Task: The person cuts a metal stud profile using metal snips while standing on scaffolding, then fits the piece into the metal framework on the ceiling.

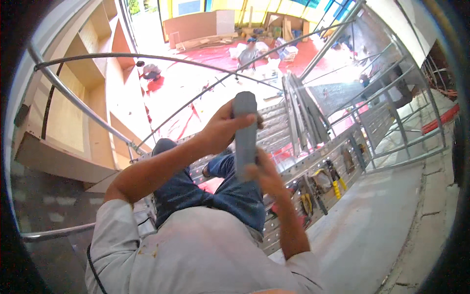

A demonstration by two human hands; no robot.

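Note:
A short grey bar [246,142], flat-faced with a darker top end, stands up before my chest; its exact kind cannot be made out. My left hand [229,126] is closed around its upper part, the thumb lying across the face. Lower down, my right hand [266,172] grips the bar's near end from the right side, slightly blurred. Below both hands are my bent legs in blue jeans [235,191]. To the right of my right hand, pliers with yellow handles [338,185] and other hand tools lie on the perforated metal scaffold deck [280,234].
Scaffold tubes [161,58] cross in front and at left. A stack of long grey strips [304,115] lies ahead on the deck. Wooden shelving [73,105] stands at left, a pale ledge [364,215] at right. Far below, people [248,53] work on a red-and-white floor.

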